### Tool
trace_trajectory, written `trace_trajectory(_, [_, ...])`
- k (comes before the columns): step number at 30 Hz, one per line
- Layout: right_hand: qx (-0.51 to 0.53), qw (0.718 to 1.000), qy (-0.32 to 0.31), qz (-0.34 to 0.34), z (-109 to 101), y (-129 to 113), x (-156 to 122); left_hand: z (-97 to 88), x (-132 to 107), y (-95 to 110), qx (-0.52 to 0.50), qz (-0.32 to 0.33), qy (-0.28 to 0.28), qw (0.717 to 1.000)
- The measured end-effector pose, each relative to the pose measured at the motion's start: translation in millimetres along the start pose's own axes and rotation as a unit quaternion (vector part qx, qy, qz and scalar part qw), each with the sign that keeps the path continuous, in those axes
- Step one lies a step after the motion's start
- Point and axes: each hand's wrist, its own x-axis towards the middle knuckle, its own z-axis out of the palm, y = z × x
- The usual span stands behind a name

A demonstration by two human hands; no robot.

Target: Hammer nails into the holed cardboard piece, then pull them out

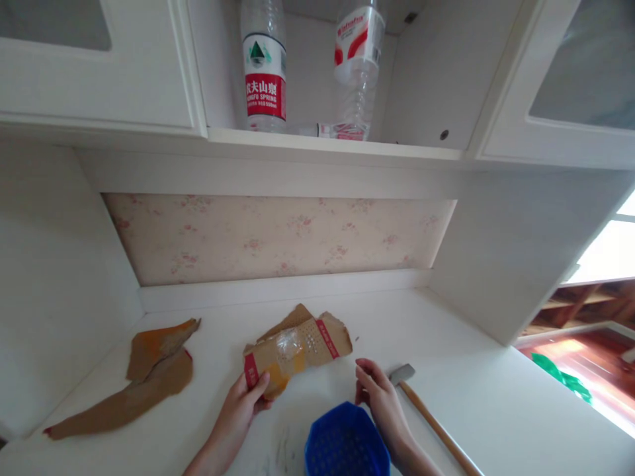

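A torn piece of brown cardboard (317, 338) with red printed bands and shiny clear tape is gripped at its lower left end by my left hand (245, 400), thumb on top. My right hand (377, 390) hovers close to the rim of a blue perforated plastic basket (347, 439), fingers loosely bent and apart, with nothing visible in them. Just right of that hand lies a hammer (431, 416) with a grey metal head and a wooden handle. Another torn cardboard piece (133, 396) rests on the white counter at the left.
Above the white counter (446, 344), an open cabinet shelf (327, 142) holds upright plastic bottles, one with a red and white label (265, 86), another (360, 66) beside it, and a bottle lying down (342, 131). White side panels bound the counter. Something green (560, 377) lies on the floor at right.
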Motion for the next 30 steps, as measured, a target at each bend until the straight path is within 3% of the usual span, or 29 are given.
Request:
trace_trajectory(5, [0.145,0.987,-0.055,0.050,37.8,17.8,30.2,2.6,-1.9,3.0,-0.056,-0.016,0.037,0.998])
trace_trajectory(9, [0.217,0.968,-0.095,0.084,52.4,20.0,39.8,6.9,-1.8,7.5,-0.091,-0.027,0.069,0.993])
trace_trajectory(14, [0.256,0.953,-0.121,0.103,49.5,13.3,38.3,7.0,-1.8,10.3,-0.134,-0.037,0.069,0.988])
trace_trajectory(18, [0.245,0.945,-0.177,0.128,47.3,8.8,36.6,7.9,-4.0,9.4,-0.127,-0.053,0.079,0.987])
trace_trajectory(24, [0.251,0.938,-0.199,0.135,47.9,7.7,36.9,12.9,-7.6,17.3,-0.130,-0.078,0.026,0.988])
trace_trajectory(30, [0.256,0.935,-0.194,0.149,48.5,9.7,37.4,14.2,-19.1,17.7,-0.114,-0.057,-0.009,0.992])
